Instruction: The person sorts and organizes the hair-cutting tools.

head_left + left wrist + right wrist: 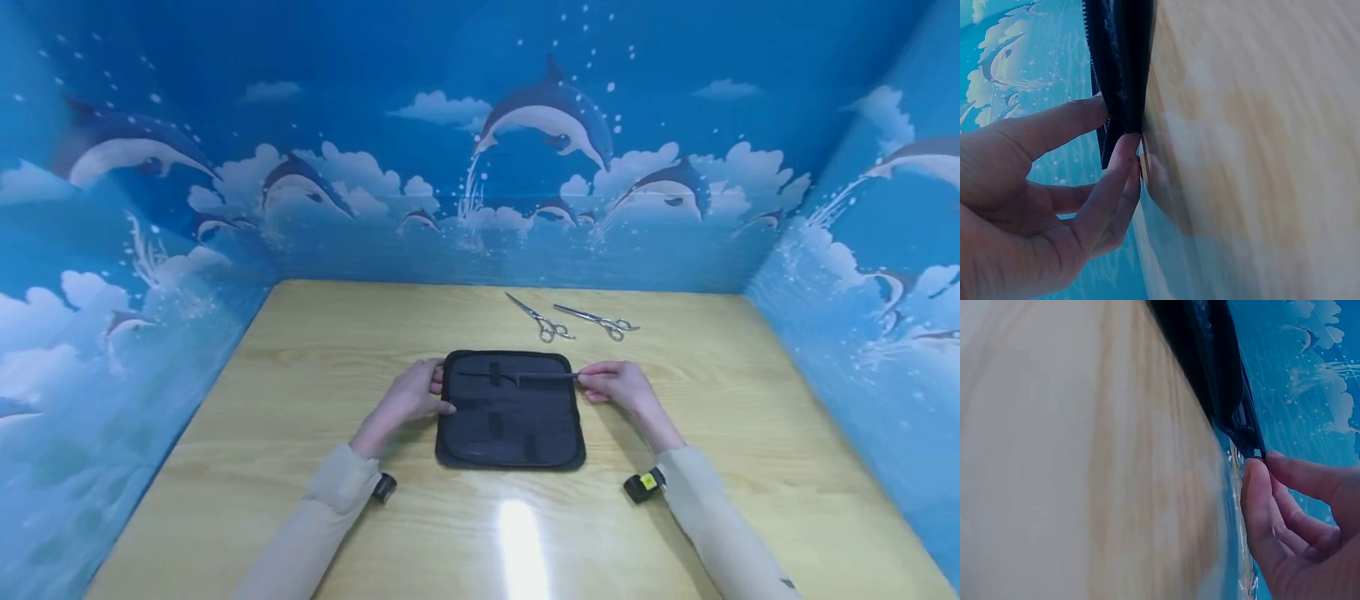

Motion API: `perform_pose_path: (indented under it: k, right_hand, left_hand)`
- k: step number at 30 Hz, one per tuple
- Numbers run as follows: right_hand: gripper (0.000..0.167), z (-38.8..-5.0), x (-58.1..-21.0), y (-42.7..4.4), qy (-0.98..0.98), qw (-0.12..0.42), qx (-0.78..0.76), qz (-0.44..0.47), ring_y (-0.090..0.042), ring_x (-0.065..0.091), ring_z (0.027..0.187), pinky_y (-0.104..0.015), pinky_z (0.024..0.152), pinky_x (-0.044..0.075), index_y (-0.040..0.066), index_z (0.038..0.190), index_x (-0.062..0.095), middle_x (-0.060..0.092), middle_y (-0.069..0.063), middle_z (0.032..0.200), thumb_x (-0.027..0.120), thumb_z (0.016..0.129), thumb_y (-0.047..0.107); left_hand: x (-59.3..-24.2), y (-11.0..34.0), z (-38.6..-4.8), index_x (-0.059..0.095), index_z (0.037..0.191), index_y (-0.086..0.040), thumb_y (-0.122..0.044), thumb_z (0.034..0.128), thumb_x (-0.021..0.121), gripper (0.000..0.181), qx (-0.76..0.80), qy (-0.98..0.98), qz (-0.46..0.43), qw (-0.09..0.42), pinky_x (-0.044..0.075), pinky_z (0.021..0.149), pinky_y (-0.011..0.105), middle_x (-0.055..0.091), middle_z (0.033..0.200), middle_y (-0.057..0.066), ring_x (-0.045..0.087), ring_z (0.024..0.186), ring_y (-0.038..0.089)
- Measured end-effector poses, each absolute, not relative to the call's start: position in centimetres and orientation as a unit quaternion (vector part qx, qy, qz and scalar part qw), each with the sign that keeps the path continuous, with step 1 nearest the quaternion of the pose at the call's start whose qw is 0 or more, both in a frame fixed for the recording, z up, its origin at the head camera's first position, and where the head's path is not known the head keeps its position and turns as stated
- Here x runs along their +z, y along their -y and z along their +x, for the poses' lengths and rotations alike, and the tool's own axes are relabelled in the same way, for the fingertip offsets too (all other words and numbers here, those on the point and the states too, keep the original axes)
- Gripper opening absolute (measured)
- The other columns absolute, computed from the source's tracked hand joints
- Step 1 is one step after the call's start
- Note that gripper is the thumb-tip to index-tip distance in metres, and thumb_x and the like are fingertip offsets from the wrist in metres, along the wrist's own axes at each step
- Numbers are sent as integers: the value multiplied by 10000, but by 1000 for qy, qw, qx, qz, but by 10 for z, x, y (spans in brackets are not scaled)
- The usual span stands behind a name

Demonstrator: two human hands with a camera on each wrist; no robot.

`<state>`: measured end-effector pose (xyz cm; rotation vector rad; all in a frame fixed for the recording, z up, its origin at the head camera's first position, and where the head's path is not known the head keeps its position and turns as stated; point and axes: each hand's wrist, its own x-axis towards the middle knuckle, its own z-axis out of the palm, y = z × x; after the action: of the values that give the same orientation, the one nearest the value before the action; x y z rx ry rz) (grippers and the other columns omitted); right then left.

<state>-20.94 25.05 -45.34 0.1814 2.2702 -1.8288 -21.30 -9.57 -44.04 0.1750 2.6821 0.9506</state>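
A black zip case (468,437) lies spread on the wooden table, its dark inner face up with small elastic loops. Along its upper part lies a dark tail comb (546,377), the thin tail pointing left at one of the loops. My right hand (617,385) pinches the comb's right end between thumb and fingers, just past the case's right edge. At the opposite edge, my left hand (414,392) grips the case with the thumb on top. In the left wrist view, that hand's fingertips (1124,147) press against the zipped edge.
Two pairs of metal scissors, one (542,320) behind the case and another (597,320) to its right, lie near the table's back. Blue dolphin-printed walls (360,242) enclose the table (322,333) at the back and both sides.
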Motion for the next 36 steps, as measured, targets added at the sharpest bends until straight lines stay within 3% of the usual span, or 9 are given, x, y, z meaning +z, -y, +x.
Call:
perform_pose_path:
  k: [7,15,36]
  right_hand:
    - [356,-230,-445,-231,-812,120,-568,60,-86,640,623,-231,602,586,-121,1204,655,744,-32,782,743,915,68]
    - [332,-221,-439,-252,-826,116,-548,70,-63,572,578,-196,528,519,-115,1179,661,721,13,748,737,921,79]
    - [259,-213,-457,-227,-819,79,-559,99,-57,477,495,-200,448,407,-52,1120,723,693,-5,729,749,921,110]
  left_hand:
    - [-447,106,-207,424,1501,12,-128,795,878,852,341,-930,56,122,520,980,442,620,1195,143,630,1090,283]
    - [-451,77,-206,434,1509,-29,-118,780,889,864,355,-924,53,129,521,983,420,609,1198,113,625,1077,253]
    - [-438,95,-211,464,1491,-26,-119,766,895,848,308,-940,73,126,499,1033,437,623,1227,127,637,1109,271]
